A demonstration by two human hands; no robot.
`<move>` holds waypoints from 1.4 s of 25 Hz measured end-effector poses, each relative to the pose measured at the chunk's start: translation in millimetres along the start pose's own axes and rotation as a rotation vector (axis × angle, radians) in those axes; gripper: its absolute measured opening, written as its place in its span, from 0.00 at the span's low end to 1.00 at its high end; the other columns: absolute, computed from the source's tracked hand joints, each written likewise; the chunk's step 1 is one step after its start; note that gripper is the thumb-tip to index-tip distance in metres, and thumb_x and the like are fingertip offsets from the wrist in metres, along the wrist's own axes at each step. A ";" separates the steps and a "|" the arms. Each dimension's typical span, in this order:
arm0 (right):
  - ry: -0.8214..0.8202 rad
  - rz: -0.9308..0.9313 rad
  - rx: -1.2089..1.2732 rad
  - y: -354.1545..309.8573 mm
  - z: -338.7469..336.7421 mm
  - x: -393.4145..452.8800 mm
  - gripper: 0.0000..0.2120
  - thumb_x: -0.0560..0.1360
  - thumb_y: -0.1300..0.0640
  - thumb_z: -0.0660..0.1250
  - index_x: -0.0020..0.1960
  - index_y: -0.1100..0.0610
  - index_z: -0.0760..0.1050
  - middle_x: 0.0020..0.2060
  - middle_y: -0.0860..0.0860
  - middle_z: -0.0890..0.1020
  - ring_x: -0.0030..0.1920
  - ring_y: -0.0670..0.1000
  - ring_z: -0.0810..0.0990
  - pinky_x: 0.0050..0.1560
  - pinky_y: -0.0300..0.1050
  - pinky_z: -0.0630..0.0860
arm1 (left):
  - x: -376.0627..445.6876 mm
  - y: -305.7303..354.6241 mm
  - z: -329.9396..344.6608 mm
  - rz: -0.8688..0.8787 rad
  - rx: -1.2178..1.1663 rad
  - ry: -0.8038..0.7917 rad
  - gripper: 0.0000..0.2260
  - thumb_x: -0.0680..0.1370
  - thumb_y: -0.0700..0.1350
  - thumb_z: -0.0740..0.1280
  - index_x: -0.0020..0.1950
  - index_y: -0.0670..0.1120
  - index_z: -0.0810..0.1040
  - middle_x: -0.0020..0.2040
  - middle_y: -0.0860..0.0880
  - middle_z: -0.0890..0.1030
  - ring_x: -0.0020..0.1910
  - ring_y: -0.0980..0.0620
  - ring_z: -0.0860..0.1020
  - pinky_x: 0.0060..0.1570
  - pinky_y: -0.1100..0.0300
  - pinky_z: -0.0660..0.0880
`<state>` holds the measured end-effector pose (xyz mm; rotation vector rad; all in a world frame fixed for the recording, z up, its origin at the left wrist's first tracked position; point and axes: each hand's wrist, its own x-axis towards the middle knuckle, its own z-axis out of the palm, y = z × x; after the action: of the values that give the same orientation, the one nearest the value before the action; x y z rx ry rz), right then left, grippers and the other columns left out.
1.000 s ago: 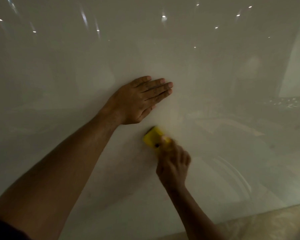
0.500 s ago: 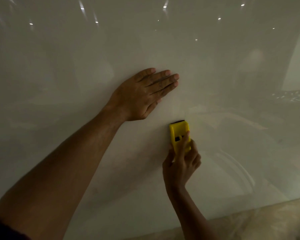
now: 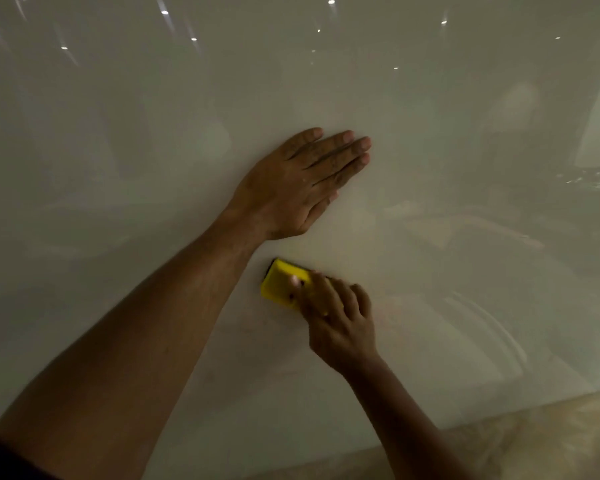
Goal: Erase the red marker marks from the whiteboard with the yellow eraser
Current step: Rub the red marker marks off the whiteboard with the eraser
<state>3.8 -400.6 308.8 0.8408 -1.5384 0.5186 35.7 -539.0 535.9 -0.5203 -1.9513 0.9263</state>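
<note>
A: Where's the yellow eraser [image 3: 282, 283]?

B: Pressed flat on the whiteboard [image 3: 447, 140], low centre. Tilted, long side running up-left to down-right. Its left half shows; the right half is under fingers.

A: Which hand has it?

B: The right hand [image 3: 340, 322]. Fingers curled over the eraser's right end, wrist and forearm coming up from bottom right. Clenched around it, gripping. A dark spot shows on the yellow face near the fingertips, too blurred to say what it is.

A: And the left hand [image 3: 298, 188]?

B: Spread flat on the board, palm down, fingers together pointing up-right. Holding nothing, just laid open against the surface. Forearm runs in from the bottom left corner.

A: Eraser relative to that one?

B: Just below the left wrist, near but apart. A strip of bare board lies between them. The eraser's top-left corner sits close to the forearm edge; can't tell if it touches.

A: Red marks?

B: Only a faint pinkish smear [image 3: 392, 306] right of the right hand, very dim. Lighting is poor. The board is glossy, with small light reflections [image 3: 164, 12] along the top.

A: Anything else?

B: A pale brown surface [image 3: 534, 438] below the board's bottom edge, at lower right.
</note>
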 end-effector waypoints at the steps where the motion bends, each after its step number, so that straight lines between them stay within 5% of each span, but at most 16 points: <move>1: 0.006 0.001 -0.022 9.8 -2.0 -2.5 0.28 0.74 0.64 0.69 0.74 0.54 0.76 0.69 0.59 0.75 0.58 0.63 0.78 0.56 0.57 0.75 | -4.4 -1.0 0.2 -0.001 0.004 0.001 0.26 0.89 0.48 0.52 0.88 0.45 0.56 0.87 0.47 0.56 0.86 0.48 0.56 0.85 0.48 0.52; 5: 0.174 0.787 -0.021 7.7 -3.6 -0.5 0.27 0.80 0.57 0.68 0.78 0.60 0.68 0.67 0.64 0.74 0.57 0.65 0.75 0.56 0.58 0.71 | -31.0 -9.6 -1.9 0.013 0.022 0.014 0.25 0.89 0.48 0.52 0.87 0.45 0.57 0.87 0.47 0.58 0.86 0.48 0.57 0.84 0.49 0.52; 6: 0.162 0.745 -0.037 -2.0 -0.6 -0.6 0.29 0.80 0.57 0.67 0.79 0.60 0.66 0.67 0.65 0.73 0.57 0.66 0.75 0.56 0.58 0.71 | -35.5 -13.4 -3.0 0.030 0.020 0.007 0.25 0.89 0.48 0.52 0.87 0.45 0.57 0.87 0.47 0.58 0.86 0.48 0.57 0.84 0.49 0.52; 9: 0.006 0.178 -0.031 -28.8 3.8 -9.8 0.33 0.74 0.62 0.72 0.78 0.57 0.70 0.67 0.64 0.76 0.57 0.65 0.78 0.56 0.57 0.73 | -50.1 -27.7 -8.9 0.076 0.022 -0.029 0.25 0.89 0.48 0.52 0.87 0.46 0.58 0.87 0.47 0.58 0.86 0.48 0.57 0.84 0.49 0.52; 10: -0.003 0.157 -0.060 -22.9 2.8 -7.2 0.32 0.72 0.63 0.73 0.76 0.58 0.73 0.65 0.64 0.78 0.56 0.65 0.78 0.55 0.57 0.74 | -55.0 -32.7 -10.9 0.084 0.022 -0.029 0.25 0.89 0.48 0.53 0.87 0.46 0.59 0.87 0.47 0.59 0.85 0.48 0.58 0.83 0.49 0.53; 14: 0.168 0.938 -0.008 -15.4 0.3 14.5 0.26 0.82 0.56 0.66 0.78 0.62 0.68 0.65 0.69 0.76 0.57 0.67 0.74 0.59 0.61 0.73 | -71.7 -44.2 -15.4 0.056 0.025 -0.020 0.24 0.89 0.48 0.53 0.87 0.47 0.60 0.86 0.48 0.60 0.85 0.48 0.59 0.83 0.49 0.54; 15: 0.156 0.877 -0.005 -27.6 3.5 14.5 0.27 0.81 0.57 0.66 0.78 0.62 0.68 0.65 0.69 0.76 0.57 0.67 0.75 0.59 0.61 0.72 | -75.2 -46.6 -16.9 0.046 0.026 -0.021 0.24 0.89 0.48 0.53 0.87 0.47 0.60 0.86 0.48 0.60 0.85 0.48 0.59 0.83 0.49 0.55; 18: -0.034 0.140 0.070 -68.9 10.1 -7.0 0.26 0.77 0.62 0.68 0.76 0.58 0.72 0.66 0.65 0.77 0.55 0.66 0.79 0.54 0.57 0.73 | -87.1 -54.9 -21.3 0.028 0.042 -0.025 0.24 0.89 0.49 0.54 0.87 0.47 0.60 0.86 0.48 0.60 0.85 0.49 0.60 0.83 0.50 0.55; 19: -0.067 0.045 0.064 -67.8 10.8 -9.0 0.27 0.76 0.62 0.69 0.75 0.56 0.73 0.66 0.62 0.77 0.54 0.66 0.81 0.54 0.56 0.73 | -92.2 -59.3 -23.0 0.025 0.052 -0.032 0.24 0.89 0.49 0.53 0.87 0.47 0.60 0.86 0.49 0.60 0.85 0.49 0.59 0.83 0.50 0.54; 20: -0.067 0.104 0.052 -65.3 13.3 -9.1 0.26 0.76 0.61 0.70 0.74 0.56 0.75 0.67 0.62 0.77 0.54 0.66 0.81 0.54 0.56 0.73 | -97.8 -63.9 -25.0 0.019 0.058 -0.038 0.24 0.90 0.49 0.53 0.87 0.48 0.59 0.86 0.49 0.59 0.85 0.49 0.59 0.83 0.50 0.54; 23: 0.071 0.696 0.125 -80.1 16.0 5.8 0.26 0.78 0.58 0.68 0.75 0.59 0.73 0.68 0.63 0.75 0.57 0.66 0.77 0.56 0.57 0.71 | -111.4 -73.4 -29.3 -0.025 0.049 -0.044 0.24 0.90 0.49 0.52 0.87 0.48 0.58 0.87 0.50 0.58 0.86 0.50 0.57 0.84 0.50 0.55; 27: -0.036 0.069 0.129 -97.5 27.5 -7.3 0.21 0.78 0.61 0.65 0.70 0.54 0.78 0.67 0.60 0.78 0.59 0.63 0.79 0.56 0.56 0.75 | -114.7 -73.2 -29.3 -0.028 0.043 -0.041 0.25 0.90 0.49 0.52 0.87 0.48 0.58 0.87 0.50 0.58 0.86 0.50 0.58 0.84 0.49 0.57; 28: -0.039 0.077 0.138 -83.3 24.7 -10.4 0.19 0.79 0.61 0.63 0.68 0.54 0.79 0.64 0.60 0.81 0.58 0.63 0.80 0.56 0.55 0.75 | -114.5 -73.8 -29.0 -0.026 0.040 -0.037 0.25 0.90 0.49 0.52 0.87 0.48 0.58 0.87 0.50 0.58 0.86 0.50 0.58 0.84 0.49 0.57; 30: 0.022 0.489 0.105 -45.5 15.9 -18.3 0.17 0.80 0.61 0.61 0.66 0.61 0.79 0.58 0.65 0.82 0.56 0.66 0.78 0.54 0.57 0.73 | -116.6 -75.7 -28.2 -0.025 0.038 -0.028 0.25 0.90 0.49 0.52 0.87 0.48 0.58 0.87 0.50 0.58 0.86 0.50 0.58 0.84 0.50 0.56; 32: 0.136 0.984 -0.013 -9.5 4.0 -28.4 0.23 0.82 0.57 0.62 0.75 0.63 0.69 0.66 0.68 0.77 0.62 0.67 0.73 0.60 0.63 0.71 | -116.9 -77.3 -28.4 -0.023 0.045 -0.018 0.25 0.90 0.49 0.53 0.87 0.48 0.58 0.87 0.50 0.59 0.86 0.50 0.58 0.84 0.50 0.56; 35: 0.144 1.182 -0.049 -15.4 1.0 -35.7 0.29 0.84 0.56 0.63 0.81 0.58 0.58 0.72 0.68 0.71 0.65 0.70 0.71 0.63 0.67 0.70 | -118.5 -76.5 -28.0 -0.019 0.045 -0.008 0.25 0.89 0.48 0.54 0.87 0.48 0.59 0.86 0.49 0.60 0.85 0.50 0.59 0.84 0.51 0.56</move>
<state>14.5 -403.5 271.4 -0.2463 -1.7884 1.3331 121.1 -654.5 540.1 -0.4726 -1.9352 0.9596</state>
